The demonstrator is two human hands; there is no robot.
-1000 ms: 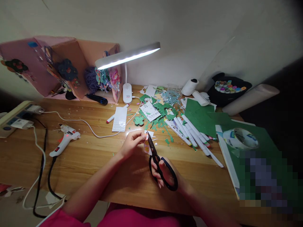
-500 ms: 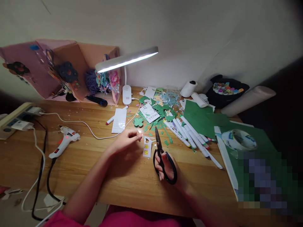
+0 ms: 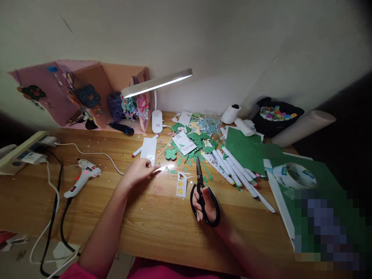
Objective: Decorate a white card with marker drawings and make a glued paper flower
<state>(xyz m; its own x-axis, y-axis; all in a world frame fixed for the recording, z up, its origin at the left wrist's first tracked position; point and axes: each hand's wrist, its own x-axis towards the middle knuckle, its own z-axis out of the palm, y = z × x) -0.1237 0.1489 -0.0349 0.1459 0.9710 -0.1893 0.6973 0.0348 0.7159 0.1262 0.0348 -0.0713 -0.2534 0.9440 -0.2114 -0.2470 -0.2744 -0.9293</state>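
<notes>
My right hand grips the handles of black scissors, blades closed and pointing away from me over the wooden desk. Just left of the blades lies a small white paper strip with yellow flower shapes and a cut-out hole. My left hand hovers further left, fingers pinched together near a bright glare spot; whatever it holds is too small to make out. A white packet lies just beyond that hand.
A lit desk lamp stands at the back. Green paper scraps, white markers and green sheets fill the right side, with a tape roll. A glue gun, its cable and a power strip sit left.
The paper strip left my left hand and now lies on the desk. My left hand moved left, and the scissors pulled away from the paper to the right.
</notes>
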